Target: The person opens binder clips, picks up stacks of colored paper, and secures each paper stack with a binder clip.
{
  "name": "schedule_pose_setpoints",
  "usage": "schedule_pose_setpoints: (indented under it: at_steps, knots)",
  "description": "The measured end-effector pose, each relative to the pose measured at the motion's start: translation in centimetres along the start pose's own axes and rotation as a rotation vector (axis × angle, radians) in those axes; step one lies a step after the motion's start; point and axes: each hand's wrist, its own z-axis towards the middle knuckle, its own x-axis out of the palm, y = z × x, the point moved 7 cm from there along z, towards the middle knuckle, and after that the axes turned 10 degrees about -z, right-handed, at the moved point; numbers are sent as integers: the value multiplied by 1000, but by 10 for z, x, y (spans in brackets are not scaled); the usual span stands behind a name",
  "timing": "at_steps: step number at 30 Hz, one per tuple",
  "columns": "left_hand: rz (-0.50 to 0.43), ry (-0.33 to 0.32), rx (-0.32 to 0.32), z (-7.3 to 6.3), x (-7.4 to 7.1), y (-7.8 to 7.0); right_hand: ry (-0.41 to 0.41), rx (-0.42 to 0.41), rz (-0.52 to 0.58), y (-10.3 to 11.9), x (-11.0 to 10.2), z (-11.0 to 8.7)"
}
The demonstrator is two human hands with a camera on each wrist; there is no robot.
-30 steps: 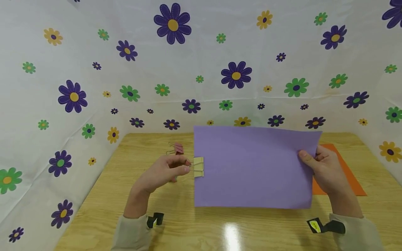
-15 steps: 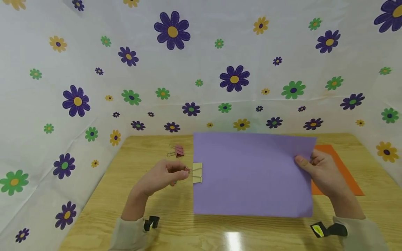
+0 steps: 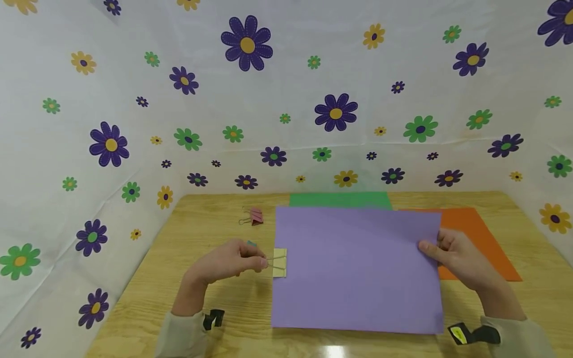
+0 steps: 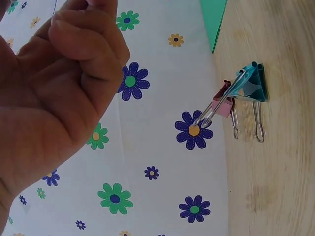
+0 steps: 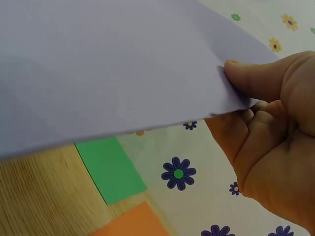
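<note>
A purple sheet of paper [image 3: 353,273] is held up over the table by both hands. On its left edge sits a pale yellow binder clip [image 3: 279,262], whose wire handles my left hand [image 3: 228,261] pinches between thumb and fingers. At the sheet's right edge, my right hand [image 3: 461,258] grips the paper, thumb on the near face and fingers behind. The right wrist view shows that thumb pressing a slight bend into the purple paper [image 5: 108,73]. In the left wrist view the curled left hand [image 4: 64,83] appears, with the yellow clip out of sight.
A pink binder clip [image 3: 256,217] stands on the wooden table [image 3: 179,238]. Nearer, a teal binder clip [image 4: 253,83] is mostly hidden behind the left hand in the head view. Orange paper [image 3: 479,243] and green paper [image 3: 340,200] lie partly beneath the purple sheet's outline. Flower-patterned cloth [image 3: 295,89] surrounds the table.
Both hands have lowered the purple sheet with its yellow clip, and the right hand has come slightly inward. The green paper behind it now shows, and the clip handles look more spread.
</note>
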Motion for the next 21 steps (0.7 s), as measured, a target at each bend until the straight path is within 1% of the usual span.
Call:
schedule_pose_setpoints:
  at_steps: [3,9,14,17,21]
  knots:
    - [18,34,2,-1,2,1,54,-1,16,-2,2,-2]
    - [63,62,-37,-3,4,4,132,0,18,-4,5,-2]
    - [65,104,-36,-1,10,6,186,17,25,-6,6,-3]
    - [82,112,-45,0,12,9,207,9,19,-7,8,-3]
    - [120,125,-47,1,13,10,210,4,4,-9,9,-4]
